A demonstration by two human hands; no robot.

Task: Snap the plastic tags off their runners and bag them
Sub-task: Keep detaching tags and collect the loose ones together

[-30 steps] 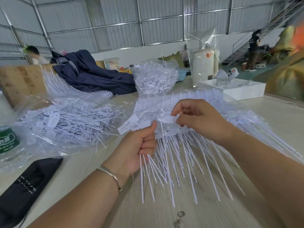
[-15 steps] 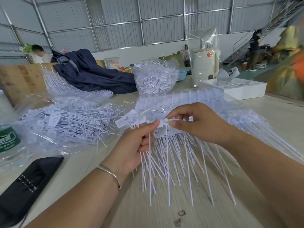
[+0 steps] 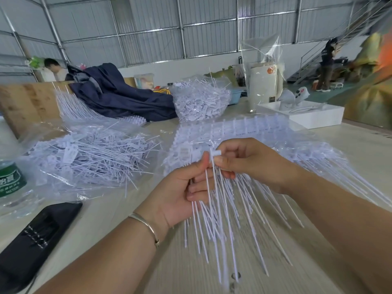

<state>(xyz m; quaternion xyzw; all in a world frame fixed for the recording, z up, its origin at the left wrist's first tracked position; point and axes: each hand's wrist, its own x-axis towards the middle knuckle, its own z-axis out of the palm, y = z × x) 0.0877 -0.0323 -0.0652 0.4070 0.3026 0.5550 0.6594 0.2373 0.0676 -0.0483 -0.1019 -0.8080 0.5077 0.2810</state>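
Two clear bags (image 3: pixel 84 162) (image 3: pixel 201 100) hold loose white tags (image 3: pixel 101 153).

One head camera, looking forward and down from close above the hands

The only view comes from the person's head, so there is no second view to share any part of the scene. It faces forward and slightly down over the table (image 3: pixel 350 149). The left hand (image 3: pixel 180 192) and right hand (image 3: pixel 250 162) sit near the centre of the picture, very close to the lens, and both forearms enter from the bottom edge. The lens is wide: beyond the hands the far wall (image 3: pixel 148 28) of the hall bends, and the edges of the frame look stretched and blurred.
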